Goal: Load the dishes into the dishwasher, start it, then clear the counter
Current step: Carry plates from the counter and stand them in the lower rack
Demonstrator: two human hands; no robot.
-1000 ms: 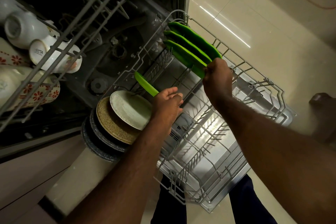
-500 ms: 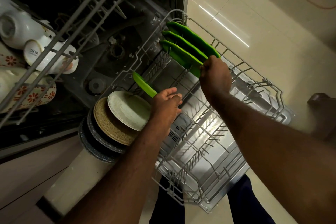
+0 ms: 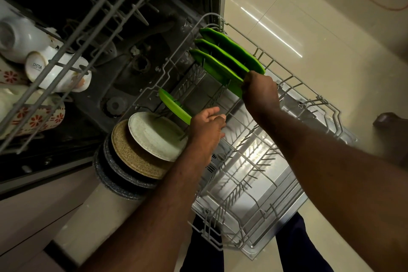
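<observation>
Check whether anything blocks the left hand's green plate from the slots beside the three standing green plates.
Nothing visible does. Between the green plate in the left hand and the three standing green plates are only bare tines of the grey wire rack. The right hand grips the nearest standing plate by its edge.

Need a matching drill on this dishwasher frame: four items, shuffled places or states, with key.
1. right hand
2. left hand
3. white cup
4. pale plate

A. in the upper rack
B. tops the plate stack
C. grips a standing green plate in the lower rack
D. holds the lone green plate

Pairs: 1-C, 2-D, 3-A, 4-B
</observation>
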